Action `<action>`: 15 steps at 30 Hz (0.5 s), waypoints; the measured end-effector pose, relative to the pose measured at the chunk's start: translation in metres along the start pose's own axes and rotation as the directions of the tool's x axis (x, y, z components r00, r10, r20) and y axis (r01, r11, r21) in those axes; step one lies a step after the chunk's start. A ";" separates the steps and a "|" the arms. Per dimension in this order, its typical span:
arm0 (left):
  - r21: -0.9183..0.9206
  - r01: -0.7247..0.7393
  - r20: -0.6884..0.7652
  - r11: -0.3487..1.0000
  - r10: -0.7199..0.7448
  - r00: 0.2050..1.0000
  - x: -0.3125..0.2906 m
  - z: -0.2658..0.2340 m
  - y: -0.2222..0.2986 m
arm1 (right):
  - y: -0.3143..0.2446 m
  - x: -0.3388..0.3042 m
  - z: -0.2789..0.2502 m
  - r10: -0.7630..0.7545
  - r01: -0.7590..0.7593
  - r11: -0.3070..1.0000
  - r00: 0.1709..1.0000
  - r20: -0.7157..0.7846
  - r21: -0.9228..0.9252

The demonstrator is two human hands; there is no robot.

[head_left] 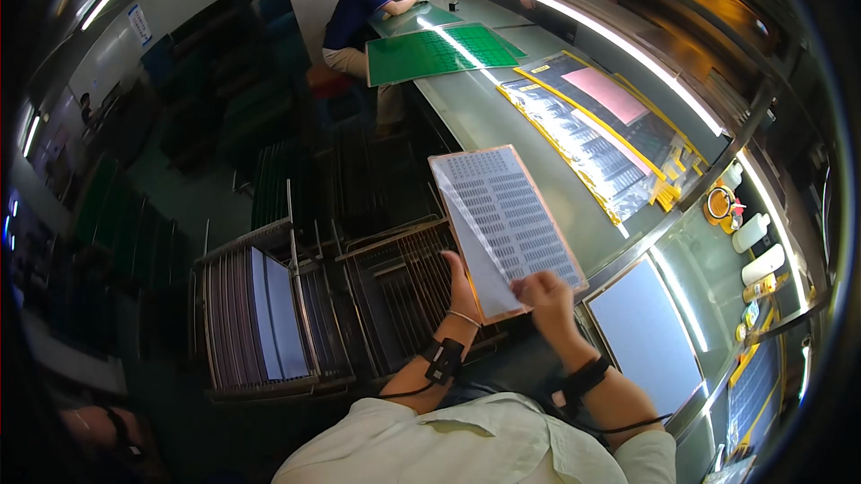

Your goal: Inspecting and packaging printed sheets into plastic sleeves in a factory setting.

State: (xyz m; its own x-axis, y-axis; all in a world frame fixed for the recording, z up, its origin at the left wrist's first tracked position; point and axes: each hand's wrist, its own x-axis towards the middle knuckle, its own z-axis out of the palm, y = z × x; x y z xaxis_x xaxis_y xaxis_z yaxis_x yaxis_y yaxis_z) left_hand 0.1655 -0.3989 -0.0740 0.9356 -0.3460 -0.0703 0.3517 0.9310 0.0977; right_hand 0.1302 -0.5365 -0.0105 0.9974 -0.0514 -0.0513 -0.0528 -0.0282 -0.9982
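Observation:
A copper-edged panel (480,261) is tilted up in front of me, its far end near the bench edge. Over it lies a clear film (513,206) printed with rows of small dark marks. The film's left edge runs slantwise across the panel, leaving a plain pale wedge beside it. At the panel's lower left edge, my left hand (462,294) grips it, thumb pointing up and the other fingers hidden behind. My right hand (549,306) is closed in a pinch at the film's lower corner, over the panel's near end.
A rack of upright panels (256,313) and a slotted rack (399,282) stand at my left. Yellow-edged film sheets (596,130) and a green panel (439,55) lie on the bench (466,121). A pale panel (647,336) rests at right, near white bottles (752,233). A person (354,13) sits beyond.

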 end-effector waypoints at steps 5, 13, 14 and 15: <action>0.460 0.069 -0.301 0.885 0.082 0.950 0.016 -0.004 0.020 | -0.043 0.023 -0.014 -0.223 0.201 0.952 0.972 -0.074 -0.231; 0.837 -0.031 -0.366 0.547 0.600 0.712 -0.080 -0.023 0.108 | -0.224 0.049 -0.206 -0.736 0.446 0.636 0.596 -0.321 -0.630; 0.797 -0.172 -0.345 0.580 0.669 0.658 -0.097 -0.018 0.114 | -0.230 0.060 -0.216 -0.781 0.361 0.535 0.557 -0.283 -0.764; 0.823 -0.153 -0.353 0.547 0.703 0.617 -0.104 -0.026 0.128 | -0.239 0.067 -0.224 -0.787 0.347 0.526 0.544 -0.290 -0.776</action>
State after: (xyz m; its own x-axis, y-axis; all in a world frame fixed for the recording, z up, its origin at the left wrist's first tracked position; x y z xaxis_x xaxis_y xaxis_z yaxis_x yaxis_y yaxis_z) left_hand 0.1118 -0.2411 -0.0799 0.8137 0.4820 -0.3249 0.0756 0.4664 0.8813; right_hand 0.1988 -0.7564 0.2317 0.5695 -0.2956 0.7670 0.2797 -0.8077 -0.5190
